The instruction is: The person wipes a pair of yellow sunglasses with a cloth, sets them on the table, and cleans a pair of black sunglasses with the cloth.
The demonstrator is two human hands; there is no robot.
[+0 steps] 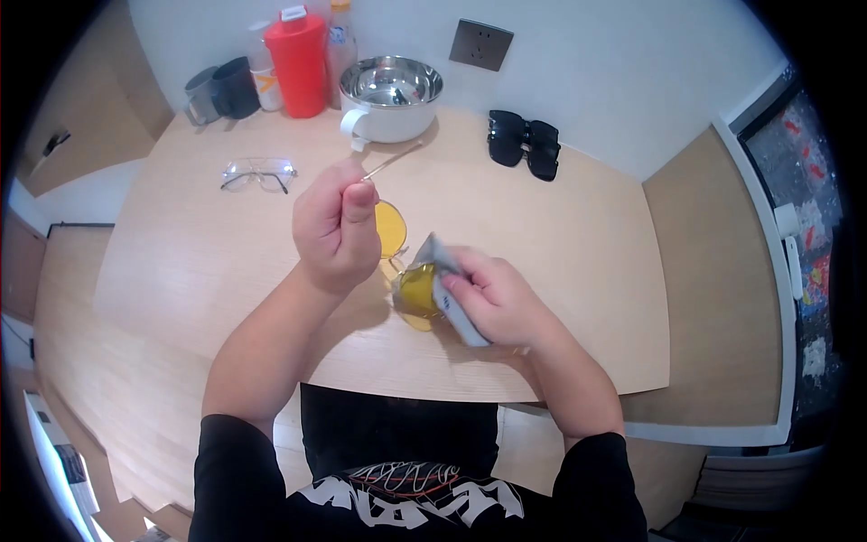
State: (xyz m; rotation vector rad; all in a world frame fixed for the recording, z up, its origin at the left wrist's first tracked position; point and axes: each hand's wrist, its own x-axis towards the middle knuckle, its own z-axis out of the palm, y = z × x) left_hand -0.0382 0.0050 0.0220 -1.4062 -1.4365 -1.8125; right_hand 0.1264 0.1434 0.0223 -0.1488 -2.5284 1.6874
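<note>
My left hand (339, 226) is closed around one side of a pair of yellow-tinted glasses (390, 229), with a thin temple arm sticking out above the fist. In my right hand (492, 294) a grey cloth (461, 312) is pinched between thumb and fingers. The cloth lies against the other yellow lens and partly covers it. Both hands are above the table, in front of my body. Some blur shows around the right fingers and the cloth.
On the wooden table (208, 271) lie clear glasses (258, 175) at left and black sunglasses (524, 144) at right. A white-handled steel bowl (393, 99), a red jug (298, 63), bottles and dark mugs (235, 88) stand along the wall. A side panel (718, 298) borders the right.
</note>
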